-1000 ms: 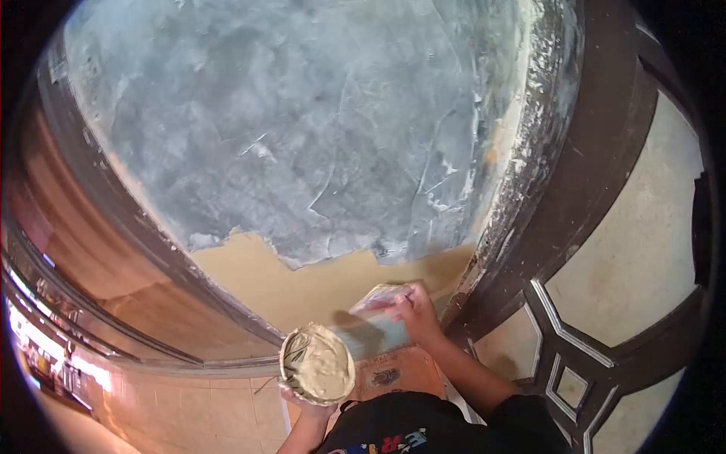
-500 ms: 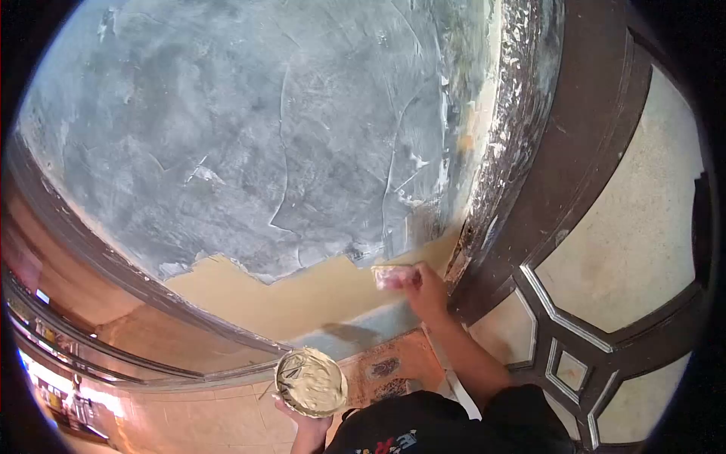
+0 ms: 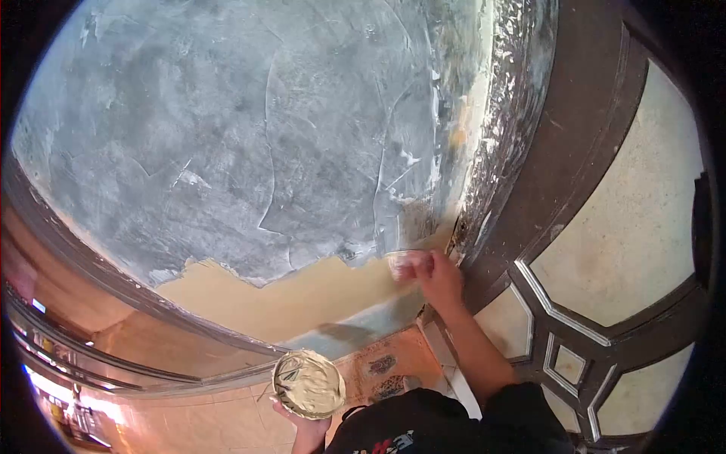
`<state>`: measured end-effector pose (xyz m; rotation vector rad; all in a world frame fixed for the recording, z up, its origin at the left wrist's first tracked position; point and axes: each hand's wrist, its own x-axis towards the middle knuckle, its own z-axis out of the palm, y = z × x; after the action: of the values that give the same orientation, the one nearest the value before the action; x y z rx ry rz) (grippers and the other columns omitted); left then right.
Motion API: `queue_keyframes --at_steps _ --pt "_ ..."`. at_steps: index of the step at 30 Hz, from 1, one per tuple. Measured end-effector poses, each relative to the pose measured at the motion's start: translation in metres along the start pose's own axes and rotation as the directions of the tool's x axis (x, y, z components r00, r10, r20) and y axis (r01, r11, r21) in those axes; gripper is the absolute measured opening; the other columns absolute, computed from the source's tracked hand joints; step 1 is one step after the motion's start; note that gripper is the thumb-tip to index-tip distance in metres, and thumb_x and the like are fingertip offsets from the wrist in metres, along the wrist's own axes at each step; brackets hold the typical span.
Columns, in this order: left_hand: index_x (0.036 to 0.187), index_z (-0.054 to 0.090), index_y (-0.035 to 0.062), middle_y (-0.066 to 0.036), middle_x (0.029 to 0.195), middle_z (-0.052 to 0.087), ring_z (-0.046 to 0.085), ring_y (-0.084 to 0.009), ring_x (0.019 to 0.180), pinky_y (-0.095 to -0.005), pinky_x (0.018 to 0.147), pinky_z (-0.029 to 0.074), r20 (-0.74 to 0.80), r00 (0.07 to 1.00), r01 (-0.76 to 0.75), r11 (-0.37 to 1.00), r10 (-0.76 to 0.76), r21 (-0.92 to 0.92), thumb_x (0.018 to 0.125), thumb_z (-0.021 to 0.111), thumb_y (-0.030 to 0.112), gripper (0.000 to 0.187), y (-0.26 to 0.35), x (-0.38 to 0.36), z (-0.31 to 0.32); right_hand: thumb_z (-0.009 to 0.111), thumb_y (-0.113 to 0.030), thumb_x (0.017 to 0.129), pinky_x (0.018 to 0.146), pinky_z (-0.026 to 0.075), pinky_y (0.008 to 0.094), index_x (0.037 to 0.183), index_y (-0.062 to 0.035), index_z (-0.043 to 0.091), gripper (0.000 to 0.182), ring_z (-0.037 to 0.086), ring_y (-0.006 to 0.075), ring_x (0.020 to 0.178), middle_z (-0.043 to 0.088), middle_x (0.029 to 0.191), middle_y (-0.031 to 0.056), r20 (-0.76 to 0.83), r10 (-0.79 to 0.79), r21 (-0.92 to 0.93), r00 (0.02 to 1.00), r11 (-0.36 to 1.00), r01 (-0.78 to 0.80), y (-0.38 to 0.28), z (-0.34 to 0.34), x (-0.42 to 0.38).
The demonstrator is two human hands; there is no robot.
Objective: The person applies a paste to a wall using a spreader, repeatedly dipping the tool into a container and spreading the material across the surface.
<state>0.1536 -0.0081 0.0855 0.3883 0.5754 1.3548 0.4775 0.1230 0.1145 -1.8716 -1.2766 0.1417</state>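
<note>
At the lower edge of the grey coating [image 3: 325, 151] on the wall [image 3: 227, 306], we grip a flat spreader [image 3: 398, 265] in our right hand [image 3: 442, 278] by its near side, apparently leaving its far edge free; whether it touches the wall, we cannot tell. Nearer us, our left hand [image 3: 306, 425] supports a bowl [image 3: 276, 382] of paste [image 3: 321, 384], mouth up, likely for spill-free, easy reach.

Cream paste [image 3: 318, 386], mottled blue-grey wall [image 3: 212, 132]
</note>
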Motion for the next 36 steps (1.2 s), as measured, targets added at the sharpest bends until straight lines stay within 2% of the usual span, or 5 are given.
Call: queue_keyframes --at_steps 7,14,18,27,36 --pt "0.136 0.032 0.0168 -0.006 0.137 0.037 0.037 -0.0268 0.124 -0.0429 0.103 0.031 -0.088 0.996 0.034 0.996 -0.027 0.082 0.075 0.024 0.078 0.086 -0.002 0.001 0.006 0.060 -0.038 0.080 0.063 0.046 0.0456 0.086 -0.0061 0.050 0.034 0.059 0.0362 0.074 0.059 0.079 0.0154 0.209 -0.144 0.032 0.967 0.990 0.141 -0.022 0.014 -0.017" --pt "0.133 0.035 0.0158 -0.007 0.132 0.040 0.039 -0.0269 0.121 -0.0460 0.102 0.031 -0.053 0.998 -0.044 0.998 0.047 0.051 0.076 0.026 0.076 0.083 0.001 0.001 0.025 0.059 -0.034 0.081 0.063 0.046 0.0474 0.086 -0.0056 0.051 0.030 0.058 0.0377 0.071 0.058 0.076 0.0166 0.007 -0.077 0.001 0.997 0.997 0.077 0.016 -0.019 0.004" --pt "0.133 0.036 0.0147 -0.007 0.131 0.041 0.040 -0.0275 0.120 -0.0459 0.100 0.033 -0.096 0.995 0.019 1.000 -0.017 0.022 0.075 0.026 0.078 0.087 -0.006 0.008 0.007 0.058 -0.033 0.082 0.062 0.047 0.0459 0.084 -0.0048 0.052 0.029 0.059 0.0363 0.069 0.060 0.077 0.0167 0.254 -0.150 0.021 0.955 0.988 0.150 -0.025 0.008 -0.017" --pt "0.133 0.035 0.0157 -0.008 0.133 0.039 0.040 -0.0271 0.120 -0.0447 0.101 0.032 -0.063 0.996 -0.058 0.991 0.066 0.120 0.076 0.025 0.077 0.084 -0.009 0.007 0.017 0.056 -0.035 0.084 0.061 0.046 0.0450 0.085 -0.0064 0.053 0.029 0.060 0.0339 0.071 0.060 0.076 0.0152 0.032 -0.101 0.028 0.994 0.995 0.101 0.011 -0.034 0.010" --pt "0.133 0.034 0.0142 -0.007 0.132 0.039 0.038 -0.0256 0.121 -0.0436 0.100 0.033 0.005 1.000 -0.025 0.983 0.024 0.180 0.078 0.024 0.075 0.083 -0.014 0.008 0.019 0.056 -0.026 0.084 0.064 0.047 0.0462 0.087 -0.0030 0.049 0.024 0.057 0.0409 0.071 0.057 0.087 0.0198 0.164 -0.149 -0.036 0.975 0.987 0.157 -0.001 0.006 -0.001"
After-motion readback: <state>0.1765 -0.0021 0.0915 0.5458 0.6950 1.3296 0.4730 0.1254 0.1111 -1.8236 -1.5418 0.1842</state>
